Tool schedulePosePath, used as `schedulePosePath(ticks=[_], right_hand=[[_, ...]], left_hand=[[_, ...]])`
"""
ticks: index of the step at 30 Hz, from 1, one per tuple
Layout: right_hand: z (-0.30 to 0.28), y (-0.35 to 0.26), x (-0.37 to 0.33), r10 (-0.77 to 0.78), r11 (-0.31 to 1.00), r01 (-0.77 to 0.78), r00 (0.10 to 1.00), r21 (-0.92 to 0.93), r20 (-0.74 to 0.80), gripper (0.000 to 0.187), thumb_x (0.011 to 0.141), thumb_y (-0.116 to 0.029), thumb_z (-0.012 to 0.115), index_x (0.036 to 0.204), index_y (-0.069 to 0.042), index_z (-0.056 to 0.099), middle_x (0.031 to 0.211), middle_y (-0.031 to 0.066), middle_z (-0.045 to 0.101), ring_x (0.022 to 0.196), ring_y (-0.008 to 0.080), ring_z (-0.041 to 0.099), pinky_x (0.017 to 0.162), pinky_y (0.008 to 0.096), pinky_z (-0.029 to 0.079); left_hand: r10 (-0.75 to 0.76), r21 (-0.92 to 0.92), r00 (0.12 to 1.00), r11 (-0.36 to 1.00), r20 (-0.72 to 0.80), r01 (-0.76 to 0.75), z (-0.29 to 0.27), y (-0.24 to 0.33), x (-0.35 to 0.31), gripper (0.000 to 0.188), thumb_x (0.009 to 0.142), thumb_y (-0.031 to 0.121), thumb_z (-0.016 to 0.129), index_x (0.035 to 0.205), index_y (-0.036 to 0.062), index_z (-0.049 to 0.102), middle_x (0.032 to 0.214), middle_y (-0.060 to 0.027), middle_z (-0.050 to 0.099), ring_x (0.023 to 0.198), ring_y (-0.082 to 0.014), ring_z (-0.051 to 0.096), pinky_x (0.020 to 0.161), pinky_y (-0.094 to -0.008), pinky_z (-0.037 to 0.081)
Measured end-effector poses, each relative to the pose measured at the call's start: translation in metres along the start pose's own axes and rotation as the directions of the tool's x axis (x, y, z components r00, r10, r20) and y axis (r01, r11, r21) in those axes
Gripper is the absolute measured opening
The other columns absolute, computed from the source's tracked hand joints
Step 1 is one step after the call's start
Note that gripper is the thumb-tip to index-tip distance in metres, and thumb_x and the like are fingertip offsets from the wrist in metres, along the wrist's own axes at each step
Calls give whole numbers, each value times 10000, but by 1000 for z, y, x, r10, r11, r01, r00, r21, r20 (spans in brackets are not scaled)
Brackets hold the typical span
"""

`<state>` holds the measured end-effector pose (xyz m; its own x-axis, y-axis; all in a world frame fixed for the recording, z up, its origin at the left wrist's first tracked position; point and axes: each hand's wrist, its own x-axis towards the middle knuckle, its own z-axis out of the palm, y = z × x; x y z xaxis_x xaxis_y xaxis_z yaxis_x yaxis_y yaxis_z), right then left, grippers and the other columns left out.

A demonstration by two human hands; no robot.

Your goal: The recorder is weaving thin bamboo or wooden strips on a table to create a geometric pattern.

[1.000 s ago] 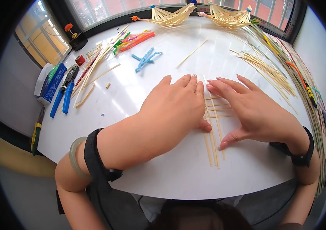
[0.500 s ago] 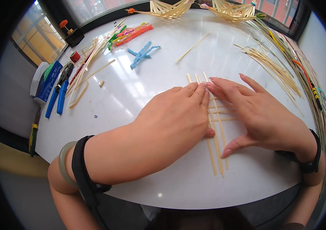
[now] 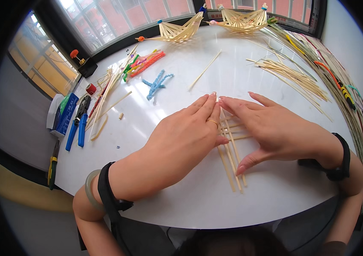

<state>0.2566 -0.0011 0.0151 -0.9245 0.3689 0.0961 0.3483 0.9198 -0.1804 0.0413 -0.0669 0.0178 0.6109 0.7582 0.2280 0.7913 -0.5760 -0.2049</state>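
Several pale bamboo strips [image 3: 227,164] lie lengthwise on the white table, crossed by a few shorter-looking strips [image 3: 242,137] in an open lattice. My left hand [image 3: 185,128] rests flat over the lattice's left side, fingers stretched out toward the far ends and thumb beside the crossing. On the right side, my right hand [image 3: 275,128] is spread, its fingertips close to the left ones and its thumb touching the near part of the strips. The far strip ends and the left ends of the cross strips are mostly hidden under my hands.
Beyond my hands lie a single strip [image 3: 205,70], a blue fuzzy twisted piece [image 3: 156,85] and colourful fuzzy stems [image 3: 147,64]. Blue-handled pliers [image 3: 79,123] lie left; a bundle of strips [image 3: 294,79] lies right. Woven bamboo pieces [image 3: 183,32] stand at the back.
The view has tilted, so the table sits differently in it. Both hands stay on the lattice, and their fingers now cover more of the far strip ends.
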Motion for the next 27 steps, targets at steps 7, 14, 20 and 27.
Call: schedulePosePath(ticks=[7,14,20,27], right_hand=[[-10,14,17,317,915,-93,767,392,-558,222,983,-115,499,1135,40,543,1106,212,663,1068,335,635,893,381,494],[-6,36,19,335,939,-140,581,314,-742,190,940,1,496,1103,4,594,1049,155,679,1038,255,654,907,344,501],[-61,41,5,-128,930,-233,521,-284,-844,222,872,-23,621,1084,-73,668,1049,101,698,992,269,642,933,375,475],[-71,69,-1,-472,603,-217,678,-768,-563,180,819,-8,674,988,-65,657,941,68,703,940,228,661,862,348,514]], left_hand=[[-103,-128,994,987,-29,98,-4,-9,-2,411,846,-45,503,1255,-64,546,1291,-209,578,1243,-321,529,994,-373,466],[-151,-76,971,987,-184,139,-8,-10,-1,442,763,-104,520,1195,-52,598,1266,-188,604,1210,-309,562,984,-370,478],[-71,-44,977,997,-199,64,-12,-9,1,400,758,-84,551,1141,-18,644,1221,-157,639,1183,-282,590,947,-356,506],[-28,-19,987,999,-160,26,-8,-8,-2,398,751,-73,558,1132,-17,656,1194,-139,657,1183,-274,590,978,-353,489]])
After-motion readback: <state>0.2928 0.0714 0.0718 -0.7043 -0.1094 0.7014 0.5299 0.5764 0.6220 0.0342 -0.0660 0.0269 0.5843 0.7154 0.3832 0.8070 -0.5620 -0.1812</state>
